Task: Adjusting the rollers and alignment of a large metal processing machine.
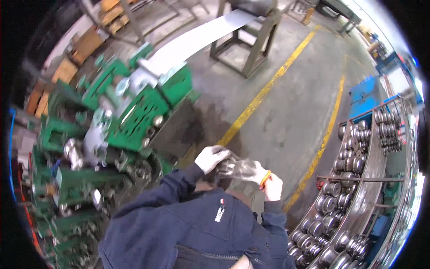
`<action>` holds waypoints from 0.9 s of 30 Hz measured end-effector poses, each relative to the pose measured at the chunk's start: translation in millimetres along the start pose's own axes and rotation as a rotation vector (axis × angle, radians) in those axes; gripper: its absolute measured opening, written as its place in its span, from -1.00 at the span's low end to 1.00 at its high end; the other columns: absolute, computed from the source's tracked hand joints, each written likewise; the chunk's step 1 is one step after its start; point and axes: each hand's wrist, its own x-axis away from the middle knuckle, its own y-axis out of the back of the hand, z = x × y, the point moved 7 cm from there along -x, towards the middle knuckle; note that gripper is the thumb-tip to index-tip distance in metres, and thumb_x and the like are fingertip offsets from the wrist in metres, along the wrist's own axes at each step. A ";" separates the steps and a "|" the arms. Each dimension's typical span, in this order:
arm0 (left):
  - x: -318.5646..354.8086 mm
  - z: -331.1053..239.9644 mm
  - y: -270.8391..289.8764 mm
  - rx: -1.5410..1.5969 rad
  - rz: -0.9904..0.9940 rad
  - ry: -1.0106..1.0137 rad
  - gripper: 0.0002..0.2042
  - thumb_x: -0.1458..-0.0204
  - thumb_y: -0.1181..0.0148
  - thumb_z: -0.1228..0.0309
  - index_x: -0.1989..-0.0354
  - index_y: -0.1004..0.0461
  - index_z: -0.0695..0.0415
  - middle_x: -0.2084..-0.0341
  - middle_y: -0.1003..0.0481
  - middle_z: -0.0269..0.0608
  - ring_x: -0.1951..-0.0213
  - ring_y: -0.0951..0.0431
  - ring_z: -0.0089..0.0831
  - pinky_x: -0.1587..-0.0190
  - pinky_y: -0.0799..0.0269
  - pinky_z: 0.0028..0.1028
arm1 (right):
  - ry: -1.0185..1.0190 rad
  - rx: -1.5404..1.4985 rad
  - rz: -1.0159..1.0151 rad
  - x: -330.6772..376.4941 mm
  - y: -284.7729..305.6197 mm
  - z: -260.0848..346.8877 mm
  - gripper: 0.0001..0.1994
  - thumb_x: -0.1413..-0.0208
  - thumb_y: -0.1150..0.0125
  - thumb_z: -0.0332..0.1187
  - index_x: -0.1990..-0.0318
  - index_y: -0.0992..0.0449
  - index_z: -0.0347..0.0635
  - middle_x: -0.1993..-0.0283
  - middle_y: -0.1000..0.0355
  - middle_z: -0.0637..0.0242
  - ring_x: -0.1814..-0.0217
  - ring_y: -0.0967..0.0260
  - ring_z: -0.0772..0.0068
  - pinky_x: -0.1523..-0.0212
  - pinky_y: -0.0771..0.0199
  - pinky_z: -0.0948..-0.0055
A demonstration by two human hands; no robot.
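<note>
Both of my hands wear white gloves and are raised in front of my dark blue jacket point(188, 228). My left hand point(211, 157) grips one end of a grey glove point(244, 169) that has an orange cuff edge point(265, 178). My right hand point(273, 187) holds the cuff end of the same glove. The grey glove stretches between the two hands. The picture is blurred, so I cannot tell whether any fingers are inside the grey glove.
A green roll-forming machine point(134, 107) with steel rollers stands on the left, with a flat metal strip point(197, 38) running into it. A steel frame stand point(251, 45) is beyond. Yellow lines point(264, 89) cross the concrete floor. A rack of metal rollers point(354, 179) curves along the right, with a blue cabinet point(363, 94) behind it.
</note>
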 end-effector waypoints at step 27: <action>-671.7 -217.4 -141.1 -0.043 -0.230 0.018 -0.72 -0.19 -0.22 0.29 0.13 -0.56 0.30 0.36 -0.62 -0.15 0.37 -0.58 -0.51 0.26 -0.51 -0.46 | 0.225 -0.278 0.181 -625.1 232.0 346.4 -0.79 -0.24 -0.18 -0.45 0.02 -0.54 -0.34 0.30 -0.57 0.35 0.45 -0.43 0.66 0.43 -0.44 0.63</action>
